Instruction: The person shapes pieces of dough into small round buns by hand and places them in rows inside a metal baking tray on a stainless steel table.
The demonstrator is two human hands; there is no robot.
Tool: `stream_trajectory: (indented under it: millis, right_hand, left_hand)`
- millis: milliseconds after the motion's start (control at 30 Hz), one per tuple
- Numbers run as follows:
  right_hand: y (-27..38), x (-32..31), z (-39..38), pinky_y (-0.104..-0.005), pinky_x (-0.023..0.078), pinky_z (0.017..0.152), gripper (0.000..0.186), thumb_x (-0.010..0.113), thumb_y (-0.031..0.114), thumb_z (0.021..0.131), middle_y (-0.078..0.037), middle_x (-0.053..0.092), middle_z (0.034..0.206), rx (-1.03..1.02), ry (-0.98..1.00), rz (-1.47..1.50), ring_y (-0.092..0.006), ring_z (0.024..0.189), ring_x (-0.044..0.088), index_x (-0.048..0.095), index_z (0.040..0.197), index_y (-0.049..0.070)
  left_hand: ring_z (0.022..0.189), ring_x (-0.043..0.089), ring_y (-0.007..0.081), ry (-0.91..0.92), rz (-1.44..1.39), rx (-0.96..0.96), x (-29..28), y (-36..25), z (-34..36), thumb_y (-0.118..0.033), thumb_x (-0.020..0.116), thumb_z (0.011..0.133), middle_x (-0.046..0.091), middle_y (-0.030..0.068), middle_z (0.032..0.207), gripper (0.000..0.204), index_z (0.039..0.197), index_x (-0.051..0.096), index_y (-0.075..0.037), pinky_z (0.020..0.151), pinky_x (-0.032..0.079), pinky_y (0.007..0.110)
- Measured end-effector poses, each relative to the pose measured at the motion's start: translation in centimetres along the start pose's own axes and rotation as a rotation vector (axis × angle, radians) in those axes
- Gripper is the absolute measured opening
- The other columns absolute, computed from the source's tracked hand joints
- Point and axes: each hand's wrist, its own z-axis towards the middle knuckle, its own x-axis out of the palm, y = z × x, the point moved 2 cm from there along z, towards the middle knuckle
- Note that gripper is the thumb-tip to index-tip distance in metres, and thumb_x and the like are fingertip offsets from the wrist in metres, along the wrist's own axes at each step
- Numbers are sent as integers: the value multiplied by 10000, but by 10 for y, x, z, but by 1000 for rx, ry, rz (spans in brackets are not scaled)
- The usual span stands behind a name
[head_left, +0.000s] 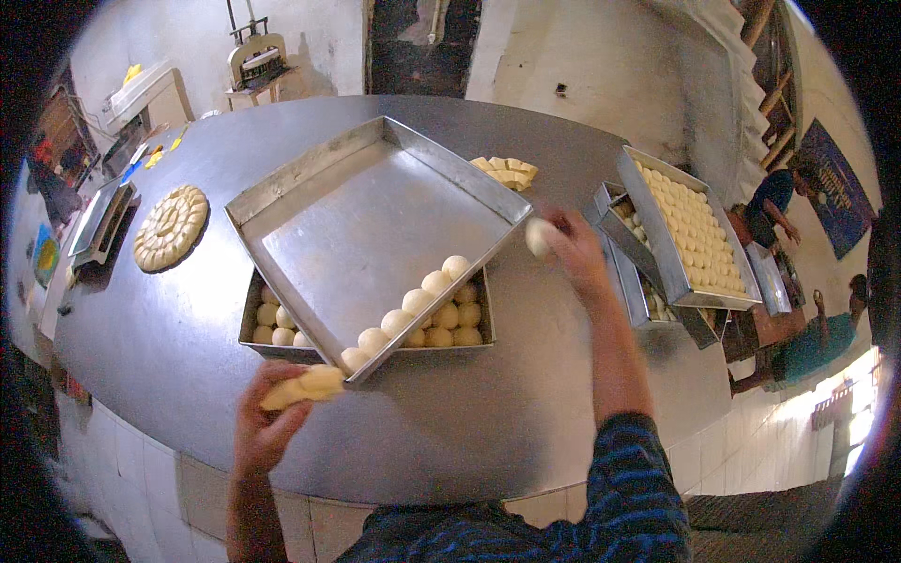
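- Currently, left hand (258, 413) grips a dough strip (314, 383) by the near corner of the upper metal tray (357, 206).
- Well apart from it, right hand (580, 251) pinches a dough ball (538, 238) near that tray's right corner.
- Row of 6 dough balls (416, 301) lines its near-right wall; lower tray (441, 348) sits beneath.

We record glare across the surface (188, 314), harsh brightness far right, blur on the right hand (576, 248), bowed edges

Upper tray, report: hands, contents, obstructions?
Left hand: holding dough piece. Right hand: holding dough ball. Upper tray: one row of balls, partly covering lower tray.
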Motion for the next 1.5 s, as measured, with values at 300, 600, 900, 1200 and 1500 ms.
stream_trajectory:
  millis: [300,600,900,1200,1500]
  right_hand:
    - [25,67,26,-346,469,827,430,575,261,824,-130,636,1023,-144,-99,-694,-264,894,616,508,1213,91]
    - [56,114,-206,-342,381,963,402,640,161,806,-104,553,1173,410,358,92,-216,1118,500,543,1185,68]
    - [-117,-33,-192,-482,274,973,522,551,354,808,-157,485,1171,117,-304,-1205,-329,1124,415,471,1229,57]
    - [-135,-82,-190,-500,352,888,401,616,335,747,-172,531,1058,371,-190,-1078,-355,1031,466,562,1001,30]
    - [-167,-96,-187,-474,384,803,264,701,235,659,-141,551,844,51,-173,-978,-330,878,508,551,794,66]
  left_hand:
    - [951,560,200,-17,4,199,-19,5,-16,47,599,775,541,99,1056,341,1101,532,-28,792,484,304]
    - [983,582,241,539,303,425,52,2,-2,32,567,803,614,117,1009,289,1081,567,-47,853,462,352]
    - [654,453,145,139,-555,2,75,7,21,69,515,772,419,46,821,267,770,333,-126,582,414,264]
    - [818,494,131,172,-375,-205,108,19,26,58,614,643,476,79,1001,348,910,453,-96,640,434,218]
    - [922,567,289,132,-470,-198,139,16,21,-90,657,754,511,108,910,319,910,379,-96,781,516,419]
